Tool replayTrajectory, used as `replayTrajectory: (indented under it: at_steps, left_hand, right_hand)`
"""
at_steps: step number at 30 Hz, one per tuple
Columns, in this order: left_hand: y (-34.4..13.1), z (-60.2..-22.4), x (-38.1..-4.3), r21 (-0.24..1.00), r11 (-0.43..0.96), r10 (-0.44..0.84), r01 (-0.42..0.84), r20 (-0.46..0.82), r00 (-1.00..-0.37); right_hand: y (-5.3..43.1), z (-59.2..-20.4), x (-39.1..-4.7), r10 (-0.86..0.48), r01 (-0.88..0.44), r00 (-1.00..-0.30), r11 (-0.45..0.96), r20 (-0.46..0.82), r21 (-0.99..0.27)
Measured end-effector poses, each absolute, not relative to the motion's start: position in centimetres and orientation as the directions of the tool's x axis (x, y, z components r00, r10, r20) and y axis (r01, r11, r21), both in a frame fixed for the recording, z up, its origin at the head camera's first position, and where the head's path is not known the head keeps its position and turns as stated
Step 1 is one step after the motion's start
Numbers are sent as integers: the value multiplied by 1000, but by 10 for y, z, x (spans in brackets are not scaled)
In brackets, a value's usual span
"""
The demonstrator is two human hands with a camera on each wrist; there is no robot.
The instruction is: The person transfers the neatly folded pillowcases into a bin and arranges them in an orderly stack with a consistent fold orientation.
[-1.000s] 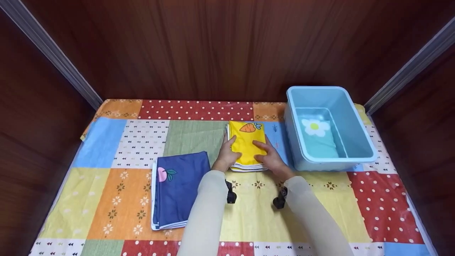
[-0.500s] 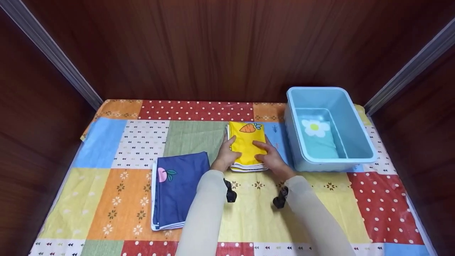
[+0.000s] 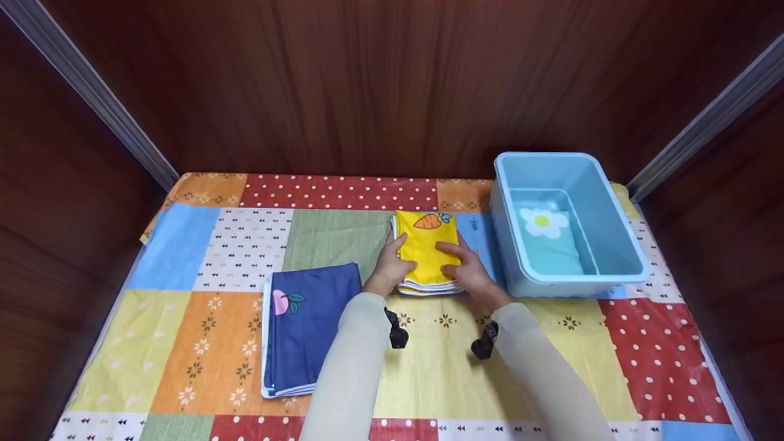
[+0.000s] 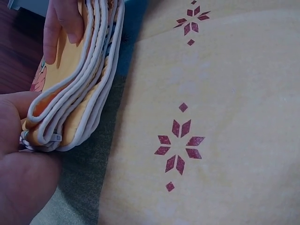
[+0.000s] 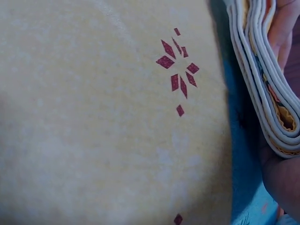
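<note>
A folded yellow cloth (image 3: 424, 256) with an orange carrot print lies in the middle of the patterned tablecloth. My left hand (image 3: 388, 268) grips its left side and my right hand (image 3: 473, 271) its right side, thumbs on top and the other fingers mostly hidden at the sides and below. In the left wrist view, the cloth (image 4: 86, 91) shows several stacked layers with white edges, the left hand (image 4: 21, 159) holding the near side. From the right wrist, the layers (image 5: 255, 70) bend round at the fold above the right palm (image 5: 287, 185).
A folded navy cloth (image 3: 315, 331) with a pink fruit print lies front left, partly behind the left sleeve (image 3: 352, 361). At right stands a light blue bin (image 3: 588, 277) holding a teal cloth (image 3: 554, 254) with a white flower. Brown wooden panels (image 3: 392, 86) enclose the back and sides.
</note>
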State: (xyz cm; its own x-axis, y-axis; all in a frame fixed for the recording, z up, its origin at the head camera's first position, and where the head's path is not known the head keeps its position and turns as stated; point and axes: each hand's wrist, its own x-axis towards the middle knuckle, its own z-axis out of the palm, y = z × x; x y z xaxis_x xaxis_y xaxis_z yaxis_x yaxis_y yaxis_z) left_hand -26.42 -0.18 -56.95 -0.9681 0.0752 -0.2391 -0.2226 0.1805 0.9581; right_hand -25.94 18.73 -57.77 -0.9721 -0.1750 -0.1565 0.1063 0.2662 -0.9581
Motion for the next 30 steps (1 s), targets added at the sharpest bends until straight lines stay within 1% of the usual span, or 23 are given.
replayTrajectory:
  at_steps: [11, 18, 22, 27, 30]
  left_hand:
    - [-2, -562, -268, 964, 125, 101, -233, -246, -964]
    - [-3, -556, -268, 967, 91, 123, -238, -248, -961]
    - [-4, -554, -268, 972, 77, 128, -221, -230, -965]
    - [-3, -552, -269, 982, 75, 131, -173, -182, -975]
    - [-3, -551, -270, 983, 72, 131, -170, -179, -975]
  right_hand:
    - [190, -566, -260, -163, 142, -967, 291, -196, -946]
    - [191, -562, -261, -176, 124, -969, 246, -170, -961]
    - [192, -560, -262, -169, 139, -967, 277, -190, -951]
    - [193, -556, -262, -175, 113, -970, 283, -167, -953]
    - [192, -553, -261, -171, 113, -971, 284, -166, -952]
